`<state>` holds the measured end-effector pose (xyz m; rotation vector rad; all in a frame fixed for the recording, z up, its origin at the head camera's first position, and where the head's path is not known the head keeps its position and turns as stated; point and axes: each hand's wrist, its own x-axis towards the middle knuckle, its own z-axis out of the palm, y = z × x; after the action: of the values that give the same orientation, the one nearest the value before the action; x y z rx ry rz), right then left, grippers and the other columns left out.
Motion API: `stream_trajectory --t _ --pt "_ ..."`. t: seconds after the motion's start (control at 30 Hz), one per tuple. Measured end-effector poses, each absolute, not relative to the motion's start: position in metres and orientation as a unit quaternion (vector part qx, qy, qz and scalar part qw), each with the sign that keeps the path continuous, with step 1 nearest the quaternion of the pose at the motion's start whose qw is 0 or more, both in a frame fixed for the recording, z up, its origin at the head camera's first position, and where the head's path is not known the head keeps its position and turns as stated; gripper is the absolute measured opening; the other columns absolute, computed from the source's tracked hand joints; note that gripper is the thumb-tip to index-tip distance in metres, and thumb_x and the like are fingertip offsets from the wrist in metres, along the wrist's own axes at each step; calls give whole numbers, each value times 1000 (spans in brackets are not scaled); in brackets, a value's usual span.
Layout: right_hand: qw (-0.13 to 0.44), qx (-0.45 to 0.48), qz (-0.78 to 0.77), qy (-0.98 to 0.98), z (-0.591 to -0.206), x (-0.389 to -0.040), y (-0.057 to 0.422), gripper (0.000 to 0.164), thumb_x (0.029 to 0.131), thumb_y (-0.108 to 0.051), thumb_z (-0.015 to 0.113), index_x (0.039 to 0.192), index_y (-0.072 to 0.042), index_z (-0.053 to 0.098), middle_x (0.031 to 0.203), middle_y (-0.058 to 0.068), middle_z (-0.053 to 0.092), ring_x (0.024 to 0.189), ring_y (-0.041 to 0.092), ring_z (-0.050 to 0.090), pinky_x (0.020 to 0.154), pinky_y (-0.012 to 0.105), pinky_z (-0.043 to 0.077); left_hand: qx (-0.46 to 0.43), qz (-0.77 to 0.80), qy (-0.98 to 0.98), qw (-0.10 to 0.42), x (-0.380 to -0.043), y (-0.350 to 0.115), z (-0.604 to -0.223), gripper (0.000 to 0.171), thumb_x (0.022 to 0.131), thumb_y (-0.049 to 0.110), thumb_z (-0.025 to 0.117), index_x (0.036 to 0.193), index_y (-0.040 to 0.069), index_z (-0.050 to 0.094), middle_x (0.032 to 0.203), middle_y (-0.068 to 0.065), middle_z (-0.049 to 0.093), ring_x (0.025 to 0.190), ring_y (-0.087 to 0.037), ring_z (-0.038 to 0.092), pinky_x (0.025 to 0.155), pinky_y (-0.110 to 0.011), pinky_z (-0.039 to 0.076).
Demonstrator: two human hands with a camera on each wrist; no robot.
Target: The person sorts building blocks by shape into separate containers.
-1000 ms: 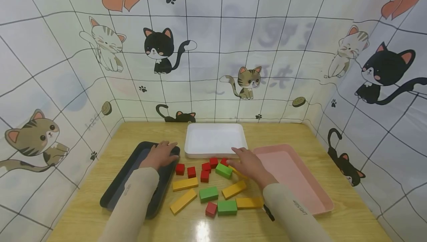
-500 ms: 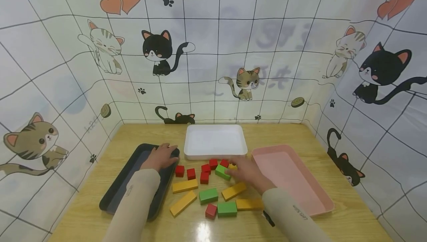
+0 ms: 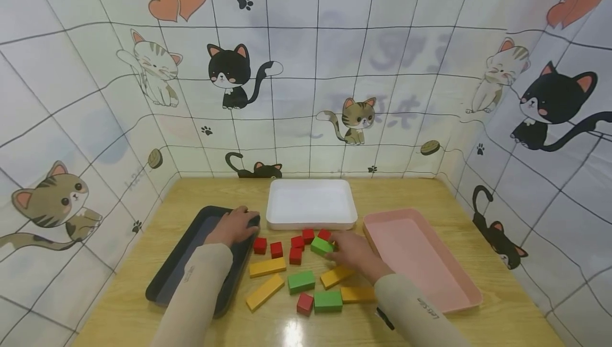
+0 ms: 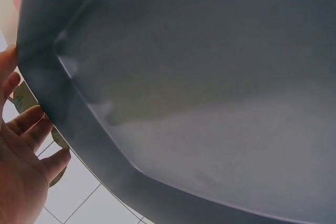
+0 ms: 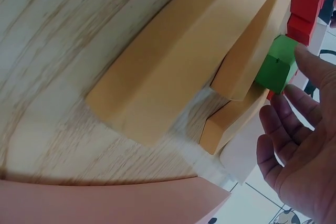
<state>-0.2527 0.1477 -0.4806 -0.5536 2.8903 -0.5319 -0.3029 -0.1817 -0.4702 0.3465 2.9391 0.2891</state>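
Observation:
My right hand (image 3: pixel 356 254) is at the right end of a green block (image 3: pixel 321 246), beside several red cubes (image 3: pixel 295 255). In the right wrist view, the thumb reaches that green block (image 5: pixel 274 69) and the index fingertip is at its lower corner; the other fingers are loosely bent. Beneath this hand lie yellow blocks (image 5: pixel 220 124), one hidden from the head view. My left hand (image 3: pixel 231 227) rests at the far end of a dark tray (image 3: pixel 155 288). Its fingers touch the tray's outer edge in the left wrist view.
A white tray (image 3: pixel 311 203) stands behind the blocks, and a pink tray (image 3: pixel 470 296) is on the right. Nearer me lie more green blocks (image 3: pixel 328 301), yellow blocks (image 3: pixel 265 292) and a red cube (image 3: pixel 304 303). A cat-printed cloth (image 3: pixel 306 86) surrounds the wooden table.
My right hand has come down and left from beside the white tray to the green block's right end. The left hand has stayed on the dark tray, and the blocks lie as before.

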Motion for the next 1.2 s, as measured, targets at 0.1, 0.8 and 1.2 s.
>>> stream_trajectory --t 0.1,0.8,1.2 --pt "71 -173 -162 969 -480 -253 146 36 86 -30 78 112 -7 69 97 4 67 83 17 58 78 40 51 120 97 985 80 -303 -180 -469 50 97 33 65 142 14 55 147 -23 43 136 -42 40 110 -63 27" --pt "55 -148 -118 980 -486 -253 142 22 84 -30 79 93 -13 68 81 -4 60 70 14 50 66 35 48 125 112 983 80 -299 -177 -470 46 98 30 63 142 15 54 147 -23 42 136 -41 40 109 -64 29" --pt "51 -171 -165 970 -488 -257 144 22 82 -26 79 97 -12 70 85 -4 63 73 14 52 70 36 49 113 112 984 82 -299 -181 -476 47 99 32 61 143 17 52 149 -21 40 138 -40 38 108 -63 31"
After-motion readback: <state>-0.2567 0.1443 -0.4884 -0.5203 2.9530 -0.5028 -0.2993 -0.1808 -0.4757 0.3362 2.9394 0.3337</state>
